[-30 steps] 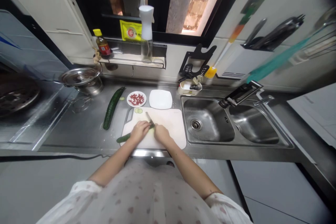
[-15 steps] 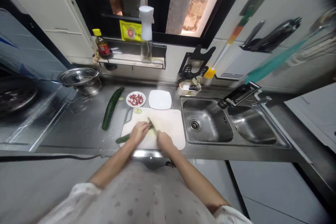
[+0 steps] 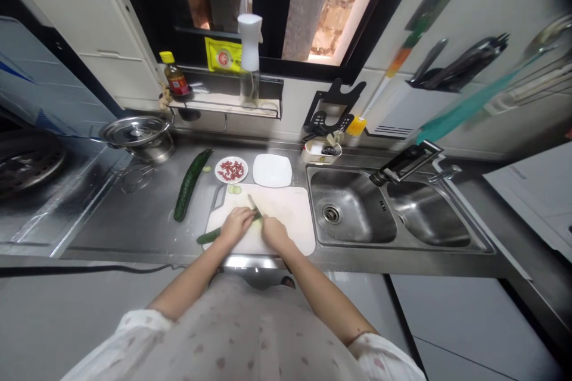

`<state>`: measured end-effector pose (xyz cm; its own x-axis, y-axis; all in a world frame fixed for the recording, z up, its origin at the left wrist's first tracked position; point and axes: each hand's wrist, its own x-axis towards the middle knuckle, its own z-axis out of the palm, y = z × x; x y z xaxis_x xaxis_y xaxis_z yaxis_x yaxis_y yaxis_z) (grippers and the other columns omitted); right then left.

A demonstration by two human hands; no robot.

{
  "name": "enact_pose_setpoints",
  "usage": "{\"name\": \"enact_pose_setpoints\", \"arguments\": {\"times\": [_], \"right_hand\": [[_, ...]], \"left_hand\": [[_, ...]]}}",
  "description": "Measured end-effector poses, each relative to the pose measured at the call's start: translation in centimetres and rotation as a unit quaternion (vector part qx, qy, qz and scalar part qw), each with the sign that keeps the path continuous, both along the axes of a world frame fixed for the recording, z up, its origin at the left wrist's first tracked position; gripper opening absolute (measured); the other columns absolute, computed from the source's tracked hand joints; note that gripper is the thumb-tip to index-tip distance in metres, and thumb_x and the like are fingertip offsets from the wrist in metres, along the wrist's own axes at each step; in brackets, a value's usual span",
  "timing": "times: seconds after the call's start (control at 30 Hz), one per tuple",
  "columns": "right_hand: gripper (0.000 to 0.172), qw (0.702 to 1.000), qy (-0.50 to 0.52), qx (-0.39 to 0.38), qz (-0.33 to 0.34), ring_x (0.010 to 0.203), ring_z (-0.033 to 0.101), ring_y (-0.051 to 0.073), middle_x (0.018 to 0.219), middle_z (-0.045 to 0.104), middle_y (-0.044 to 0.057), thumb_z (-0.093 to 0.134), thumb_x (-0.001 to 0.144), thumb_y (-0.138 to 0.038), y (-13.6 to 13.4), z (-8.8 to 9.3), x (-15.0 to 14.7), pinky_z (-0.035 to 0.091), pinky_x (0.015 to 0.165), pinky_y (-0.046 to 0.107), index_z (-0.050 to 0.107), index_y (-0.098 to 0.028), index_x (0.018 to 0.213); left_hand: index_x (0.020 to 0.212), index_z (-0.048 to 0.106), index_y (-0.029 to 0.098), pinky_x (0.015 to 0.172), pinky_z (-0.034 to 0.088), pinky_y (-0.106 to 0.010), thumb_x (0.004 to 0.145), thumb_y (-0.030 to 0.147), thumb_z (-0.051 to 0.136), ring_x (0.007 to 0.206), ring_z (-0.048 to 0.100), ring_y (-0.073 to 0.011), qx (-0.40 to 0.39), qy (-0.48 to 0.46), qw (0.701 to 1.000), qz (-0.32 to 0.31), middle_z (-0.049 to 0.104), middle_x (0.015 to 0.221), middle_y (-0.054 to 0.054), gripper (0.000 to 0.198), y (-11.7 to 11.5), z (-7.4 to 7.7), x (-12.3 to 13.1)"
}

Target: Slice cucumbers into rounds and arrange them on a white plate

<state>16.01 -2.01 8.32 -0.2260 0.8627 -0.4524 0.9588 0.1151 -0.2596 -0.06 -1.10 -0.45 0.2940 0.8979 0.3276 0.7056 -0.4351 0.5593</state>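
Note:
My left hand [image 3: 235, 226] is closed on a cut cucumber [image 3: 208, 236] lying across the white cutting board [image 3: 292, 214]. In my right hand [image 3: 274, 233] is a knife [image 3: 255, 204], its blade at the cucumber's right end, close to my left fingertips. Pale green slices [image 3: 234, 189] lie at the board's upper left. A whole cucumber [image 3: 191, 186] rests on the steel counter left of the board, with one small slice [image 3: 206, 169] beside it. Behind the board stand a plate of red pieces [image 3: 231, 170] and a bare white plate [image 3: 272, 170].
A double sink [image 3: 353, 208] with a black faucet [image 3: 404, 164] is on the right. A lidded steel pot [image 3: 138, 134] stands at the back left. Above the counter, a shelf [image 3: 223, 102] holds a sauce bottle [image 3: 175, 74] and a spray bottle [image 3: 249, 59].
My right hand and the knife have shifted slightly left and closer to my left hand. The cucumber and my left hand are almost unmoved.

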Motion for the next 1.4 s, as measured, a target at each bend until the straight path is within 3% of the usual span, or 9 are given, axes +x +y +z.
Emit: {"name": "enact_pose_setpoints", "arguments": {"times": [0.23,0.63,1.17,1.4], "right_hand": [[0.035,1.0,0.018,0.011,-0.001,0.102,0.064,0.021,0.107,0.067,0.014,0.036,0.09,-0.008,1.0,0.1,-1.0,0.046,0.082,0.028,0.055,-0.012,0.12],[0.031,1.0,-0.007,0.018,0.0,0.093,0.066,0.022,0.097,0.068,0.015,0.034,0.09,-0.007,-1.8,-1.5,1.2,0.047,0.075,0.029,0.057,-0.012,0.111],[0.036,1.0,0.013,0.01,-0.003,0.102,0.064,0.02,0.106,0.068,0.014,0.035,0.09,-0.007,0.9,-0.8,-0.8,0.047,0.082,0.027,0.055,-0.012,0.12],[0.033,1.0,-0.002,0.0,0.002,0.1,0.065,0.02,0.103,0.068,0.015,0.037,0.091,-0.009,-0.4,-1.2,0.0,0.047,0.081,0.026,0.054,-0.013,0.119]], "left_hand": [[0.103,0.069,0.021,0.085,0.046,-0.033,0.091,0.024,0.052,0.093,0.056,-0.0191,0.006,0.002,1.0,-0.002,0.067,0.1,-0.006,0.021,-0.1,0.1,0.1],[0.103,0.07,0.022,0.083,0.046,-0.033,0.092,0.024,0.051,0.089,0.057,-0.0184,-0.007,0.004,1.0,0.004,0.068,0.095,-0.005,0.022,-0.2,0.3,0.2],[0.103,0.069,0.022,0.085,0.047,-0.034,0.092,0.024,0.051,0.093,0.057,-0.0188,-0.008,-0.007,1.0,0.001,0.067,0.099,-0.005,0.022,0.0,0.1,0.1],[0.102,0.07,0.022,0.085,0.046,-0.033,0.092,0.025,0.051,0.093,0.057,-0.0183,-0.008,-0.008,1.0,0.003,0.068,0.098,-0.005,0.021,-0.1,0.2,0.1]]}}
